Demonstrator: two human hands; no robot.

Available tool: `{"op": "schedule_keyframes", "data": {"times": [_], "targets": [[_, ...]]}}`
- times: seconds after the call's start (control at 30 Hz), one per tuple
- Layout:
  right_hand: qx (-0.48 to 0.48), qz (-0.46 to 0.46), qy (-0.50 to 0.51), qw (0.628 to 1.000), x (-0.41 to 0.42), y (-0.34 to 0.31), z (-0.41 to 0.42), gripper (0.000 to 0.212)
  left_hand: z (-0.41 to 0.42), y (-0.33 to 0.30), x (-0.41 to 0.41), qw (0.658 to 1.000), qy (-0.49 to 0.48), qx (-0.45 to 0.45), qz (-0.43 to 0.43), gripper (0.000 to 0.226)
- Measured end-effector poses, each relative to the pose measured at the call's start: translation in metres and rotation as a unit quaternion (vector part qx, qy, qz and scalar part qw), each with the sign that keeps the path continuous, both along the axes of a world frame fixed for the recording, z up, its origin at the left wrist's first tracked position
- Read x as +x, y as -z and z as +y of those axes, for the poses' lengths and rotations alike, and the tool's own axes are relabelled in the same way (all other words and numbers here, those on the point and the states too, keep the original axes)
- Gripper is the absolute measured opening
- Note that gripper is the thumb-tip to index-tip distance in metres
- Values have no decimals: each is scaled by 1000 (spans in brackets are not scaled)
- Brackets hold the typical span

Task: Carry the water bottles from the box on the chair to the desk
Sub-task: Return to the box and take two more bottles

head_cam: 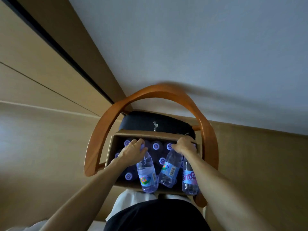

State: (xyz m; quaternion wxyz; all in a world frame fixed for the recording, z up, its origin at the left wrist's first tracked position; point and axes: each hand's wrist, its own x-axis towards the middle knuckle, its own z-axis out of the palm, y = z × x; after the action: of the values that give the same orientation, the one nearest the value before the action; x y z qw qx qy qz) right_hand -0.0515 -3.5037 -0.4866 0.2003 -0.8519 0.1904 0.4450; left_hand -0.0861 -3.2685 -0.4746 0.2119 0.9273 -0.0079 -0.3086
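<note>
An open cardboard box [146, 134] sits on a chair with a curved orange wooden frame [106, 129] and a dark seat [141, 120]. Inside stand several clear water bottles with purple caps [156, 146]. My left hand [133, 150] grips one bottle [147, 174] by its top, tilted toward me. My right hand [185, 145] holds the tops of two bottles, one leaning left [170, 169] and one [189, 178] partly behind my forearm. All three held bottles are lifted above the others.
The chair stands against a pale wall [200, 47], with beige panelled wall or cabinet fronts [33, 72] on the left. My dark clothing [155, 215] fills the bottom of the view. The desk is not in view.
</note>
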Motion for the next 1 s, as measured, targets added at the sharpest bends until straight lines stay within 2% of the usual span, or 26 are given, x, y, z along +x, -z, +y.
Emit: {"op": "schedule_keyframes", "data": {"times": [0.1,0.23,0.37,0.47,0.57,0.6,0.67,0.73,0.83,0.9,1.0], "targets": [[40,25,33,998,2,-4,3,30,2,-4,-1,999,19,35,18,32],[34,31,-22,999,-2,-15,5,37,5,-8,6,995,60,71,29,34],[48,-30,-60,997,-17,-15,11,38,8,-12,6,992,61,108,33,46],[42,-81,-80,993,-24,-17,22,35,13,-15,-2,994,54,96,20,38],[29,-131,-137,981,-25,-21,29,38,19,-27,-12,992,77,77,-66,27],[29,-142,-151,978,-26,-21,29,39,20,-34,-17,992,92,69,-48,28],[23,-158,-179,971,-26,-22,27,40,27,-41,-25,998,13,28,-61,36],[4,-172,-218,961,-23,-25,25,42,35,-44,-42,997,-77,-31,9,29],[-26,-187,-270,944,-17,-32,24,45,46,-32,-67,978,-209,-26,-11,25],[0,-184,-265,947,-18,-35,24,45,47,-33,-82,970,-240,-27,0,28],[57,-187,-217,956,-16,-43,31,45,58,-38,-95,961,-272,-33,-36,24]]}}
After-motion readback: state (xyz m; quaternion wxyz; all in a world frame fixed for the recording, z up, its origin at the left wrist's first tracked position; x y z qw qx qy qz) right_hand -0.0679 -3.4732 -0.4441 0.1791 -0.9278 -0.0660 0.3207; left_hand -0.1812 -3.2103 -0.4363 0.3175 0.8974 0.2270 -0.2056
